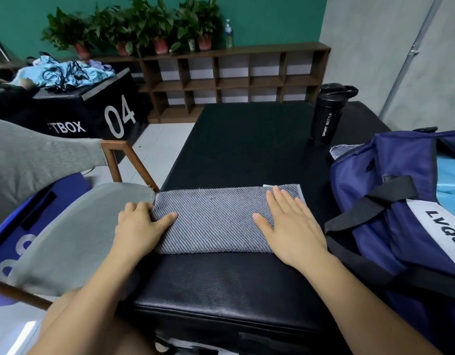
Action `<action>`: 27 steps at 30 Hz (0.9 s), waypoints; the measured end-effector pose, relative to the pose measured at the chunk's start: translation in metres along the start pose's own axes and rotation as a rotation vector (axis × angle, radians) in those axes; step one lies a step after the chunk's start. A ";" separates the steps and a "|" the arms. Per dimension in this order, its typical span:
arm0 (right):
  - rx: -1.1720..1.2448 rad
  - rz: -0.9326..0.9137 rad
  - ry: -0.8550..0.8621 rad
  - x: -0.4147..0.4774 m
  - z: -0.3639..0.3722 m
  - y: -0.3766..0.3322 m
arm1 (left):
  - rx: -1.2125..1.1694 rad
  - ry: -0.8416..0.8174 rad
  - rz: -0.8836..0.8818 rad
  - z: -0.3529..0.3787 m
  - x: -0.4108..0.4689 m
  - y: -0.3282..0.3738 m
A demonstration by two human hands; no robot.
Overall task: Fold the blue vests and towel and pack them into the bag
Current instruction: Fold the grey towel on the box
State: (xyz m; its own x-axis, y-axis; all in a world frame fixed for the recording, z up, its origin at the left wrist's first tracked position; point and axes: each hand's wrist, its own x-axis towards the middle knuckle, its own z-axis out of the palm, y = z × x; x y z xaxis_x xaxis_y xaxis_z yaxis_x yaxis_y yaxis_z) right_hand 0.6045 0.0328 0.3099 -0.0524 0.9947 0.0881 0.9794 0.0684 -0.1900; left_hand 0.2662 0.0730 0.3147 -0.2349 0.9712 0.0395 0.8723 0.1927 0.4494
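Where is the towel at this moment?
In the head view the folded towel lies mid-frame on the black platform, the left hand gripping its left end, the right hand flat on its right end; the navy bag sits to its right.

Both bare forearms come up from the bottom edge, left one from the lower left, right one from the lower right. Left hand (140,228) sits just left of centre, fingers (134,207) curled over the end of the towel (216,221), thumb stretched out flat on top, so it's pinching it. Right hand (290,226) is right of centre, palm down, fingers straight and slightly spread, lying flat on the towel's other end.
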 end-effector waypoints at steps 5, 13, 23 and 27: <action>0.009 -0.004 0.029 -0.001 0.001 0.000 | -0.167 -0.121 -0.047 -0.007 0.009 0.004; 0.133 -0.006 0.191 -0.014 0.003 0.006 | -0.393 -0.092 -0.073 -0.029 0.006 0.008; 0.269 0.010 0.147 -0.028 0.003 0.009 | -0.776 -0.145 -0.078 -0.085 -0.004 0.061; 0.285 0.013 0.151 -0.028 0.002 0.009 | -0.961 -0.249 0.008 -0.079 -0.018 0.108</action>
State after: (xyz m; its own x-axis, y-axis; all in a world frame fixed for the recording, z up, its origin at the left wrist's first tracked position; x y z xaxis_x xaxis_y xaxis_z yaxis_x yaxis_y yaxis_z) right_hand 0.6140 0.0053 0.3042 0.0101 0.9746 0.2239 0.8844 0.0958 -0.4568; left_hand 0.3313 0.0651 0.4329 -0.0375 0.9949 -0.0932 0.1292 0.0973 0.9868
